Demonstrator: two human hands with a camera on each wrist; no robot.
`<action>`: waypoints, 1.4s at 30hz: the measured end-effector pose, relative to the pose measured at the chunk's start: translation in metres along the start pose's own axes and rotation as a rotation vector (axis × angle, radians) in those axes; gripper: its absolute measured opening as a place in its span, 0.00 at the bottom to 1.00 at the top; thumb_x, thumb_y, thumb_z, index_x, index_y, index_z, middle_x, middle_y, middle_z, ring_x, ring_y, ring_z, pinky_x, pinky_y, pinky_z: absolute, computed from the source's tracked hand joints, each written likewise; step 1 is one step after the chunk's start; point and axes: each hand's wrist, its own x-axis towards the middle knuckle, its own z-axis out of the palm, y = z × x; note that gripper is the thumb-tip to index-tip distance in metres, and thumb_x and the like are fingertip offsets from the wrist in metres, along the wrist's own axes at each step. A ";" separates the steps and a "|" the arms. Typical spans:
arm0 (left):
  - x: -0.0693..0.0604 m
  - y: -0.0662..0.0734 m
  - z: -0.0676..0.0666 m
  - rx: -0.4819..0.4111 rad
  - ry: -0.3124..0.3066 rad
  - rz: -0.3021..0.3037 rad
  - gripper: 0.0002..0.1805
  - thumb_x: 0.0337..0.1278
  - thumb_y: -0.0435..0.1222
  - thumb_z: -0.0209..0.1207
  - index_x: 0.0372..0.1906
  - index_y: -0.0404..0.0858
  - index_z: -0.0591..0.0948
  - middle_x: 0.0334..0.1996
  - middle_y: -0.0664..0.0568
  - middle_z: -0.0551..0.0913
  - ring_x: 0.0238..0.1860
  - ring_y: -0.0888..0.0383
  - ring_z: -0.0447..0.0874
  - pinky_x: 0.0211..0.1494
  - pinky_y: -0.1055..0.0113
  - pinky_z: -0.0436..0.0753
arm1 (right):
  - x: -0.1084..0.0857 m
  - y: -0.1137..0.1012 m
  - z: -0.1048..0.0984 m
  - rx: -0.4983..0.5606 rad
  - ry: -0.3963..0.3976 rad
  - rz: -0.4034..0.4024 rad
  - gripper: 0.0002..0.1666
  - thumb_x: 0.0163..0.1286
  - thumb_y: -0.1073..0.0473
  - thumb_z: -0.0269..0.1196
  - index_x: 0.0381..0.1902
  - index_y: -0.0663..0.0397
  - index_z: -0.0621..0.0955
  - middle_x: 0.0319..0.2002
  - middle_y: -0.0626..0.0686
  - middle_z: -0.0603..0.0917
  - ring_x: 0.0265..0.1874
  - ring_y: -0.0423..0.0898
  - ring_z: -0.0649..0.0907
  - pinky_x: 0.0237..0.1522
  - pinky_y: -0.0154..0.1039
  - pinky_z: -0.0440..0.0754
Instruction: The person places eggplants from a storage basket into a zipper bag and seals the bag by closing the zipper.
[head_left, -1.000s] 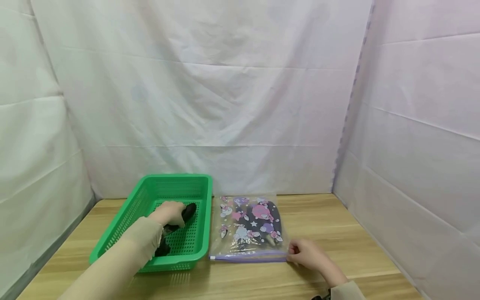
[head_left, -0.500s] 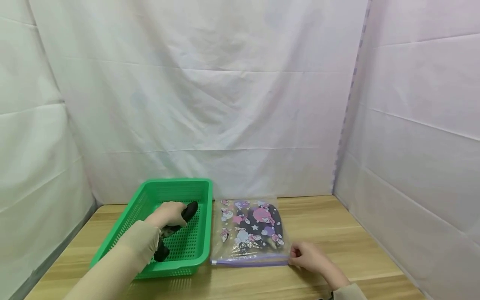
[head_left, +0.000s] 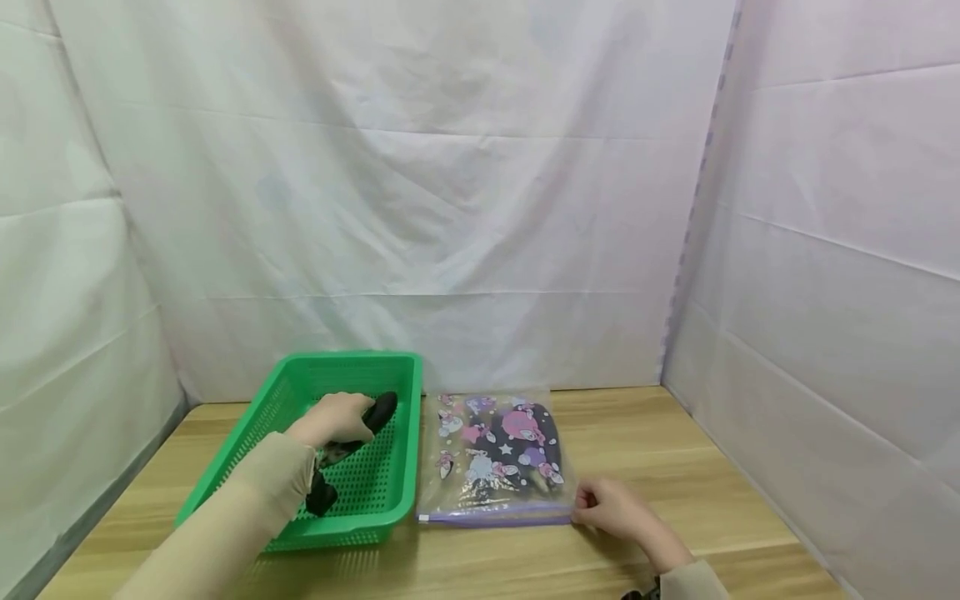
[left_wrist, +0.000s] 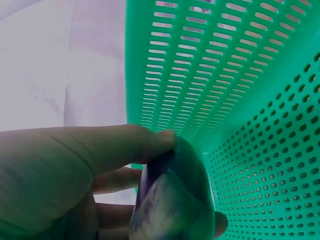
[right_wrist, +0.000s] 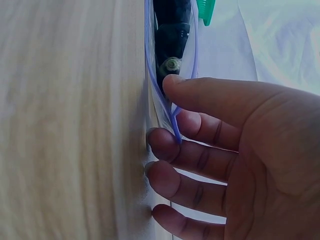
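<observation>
My left hand [head_left: 337,419] is over the green basket [head_left: 414,442], fingers and thumb around a dark eggplant [head_left: 382,412]. One end of that eggplant sticks out to the right of the hand. In the left wrist view its pale, mottled part [left_wrist: 172,210] lies between thumb and fingers. My right hand [head_left: 613,507] pinches the right corner of a clear printed zip bag [head_left: 457,500]. Dark eggplants show inside the bag, and a cut stem end [right_wrist: 172,64] is visible from the right wrist. The bag's purple zip strips [right_wrist: 196,45] stand apart there.
The wooden table [head_left: 660,442] carries the basket at left and the bag beside it. White cloth [head_left: 480,217] hangs behind and on both sides. A black wrist device [head_left: 321,497] on the left wrist hangs inside the basket's near end.
My left hand has raised the eggplant slightly, its free end moving up and a little right. The right hand keeps hold of the bag's corner. The head view has shifted slightly.
</observation>
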 end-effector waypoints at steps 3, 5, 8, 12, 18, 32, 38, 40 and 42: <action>-0.001 0.001 -0.001 -0.018 0.003 -0.010 0.33 0.56 0.33 0.64 0.67 0.28 0.69 0.54 0.32 0.76 0.25 0.51 0.81 0.26 0.59 0.77 | 0.001 0.000 0.000 0.008 -0.006 0.013 0.13 0.56 0.54 0.70 0.22 0.46 0.75 0.16 0.40 0.74 0.15 0.37 0.73 0.23 0.35 0.70; -0.001 0.001 -0.001 -0.029 0.003 -0.015 0.34 0.57 0.33 0.63 0.67 0.28 0.68 0.53 0.32 0.76 0.20 0.54 0.79 0.23 0.61 0.77 | 0.001 -0.001 0.000 0.016 -0.010 0.013 0.13 0.57 0.54 0.70 0.22 0.47 0.75 0.16 0.41 0.74 0.15 0.38 0.73 0.23 0.35 0.70; -0.002 0.001 -0.001 -0.026 0.007 -0.017 0.34 0.57 0.34 0.64 0.67 0.28 0.68 0.53 0.32 0.76 0.19 0.56 0.78 0.22 0.62 0.76 | 0.001 -0.001 -0.001 0.010 -0.008 0.006 0.13 0.58 0.55 0.70 0.22 0.46 0.75 0.17 0.41 0.74 0.15 0.38 0.73 0.22 0.35 0.70; -0.003 0.001 -0.001 -0.027 0.012 -0.014 0.35 0.56 0.36 0.65 0.67 0.28 0.68 0.54 0.32 0.76 0.23 0.54 0.80 0.25 0.60 0.77 | 0.000 -0.002 -0.001 -0.007 -0.007 0.002 0.13 0.58 0.55 0.69 0.22 0.46 0.75 0.17 0.40 0.74 0.15 0.37 0.72 0.21 0.35 0.69; -0.003 0.001 -0.004 -0.005 0.032 0.017 0.34 0.57 0.36 0.65 0.66 0.27 0.69 0.56 0.32 0.75 0.35 0.51 0.81 0.33 0.57 0.78 | 0.001 -0.003 -0.002 -0.011 -0.003 0.002 0.13 0.58 0.55 0.69 0.22 0.46 0.75 0.16 0.40 0.74 0.15 0.37 0.72 0.20 0.35 0.69; -0.013 0.013 -0.012 0.049 0.059 0.056 0.35 0.54 0.39 0.67 0.64 0.26 0.71 0.55 0.31 0.76 0.47 0.40 0.79 0.42 0.50 0.79 | -0.001 -0.002 -0.001 -0.012 -0.012 0.001 0.14 0.58 0.55 0.70 0.21 0.46 0.74 0.15 0.40 0.73 0.15 0.37 0.72 0.21 0.35 0.69; -0.013 0.012 -0.015 0.072 0.061 0.050 0.35 0.55 0.41 0.67 0.64 0.27 0.71 0.56 0.32 0.76 0.45 0.42 0.80 0.40 0.52 0.78 | -0.002 -0.003 -0.002 -0.003 -0.011 0.010 0.14 0.58 0.55 0.70 0.22 0.46 0.75 0.17 0.41 0.74 0.15 0.38 0.72 0.20 0.35 0.69; -0.014 0.013 -0.015 0.068 0.060 0.050 0.35 0.55 0.41 0.67 0.65 0.27 0.71 0.56 0.32 0.76 0.46 0.41 0.80 0.41 0.51 0.78 | -0.001 -0.004 -0.002 -0.003 -0.009 0.010 0.14 0.58 0.55 0.70 0.22 0.46 0.75 0.17 0.41 0.74 0.15 0.38 0.72 0.20 0.35 0.69; -0.014 0.014 -0.016 0.068 0.065 0.051 0.35 0.56 0.42 0.66 0.65 0.28 0.71 0.57 0.33 0.75 0.48 0.40 0.79 0.44 0.50 0.78 | -0.001 -0.005 -0.003 -0.002 -0.010 0.009 0.13 0.58 0.56 0.70 0.22 0.46 0.75 0.17 0.41 0.74 0.16 0.38 0.72 0.20 0.35 0.69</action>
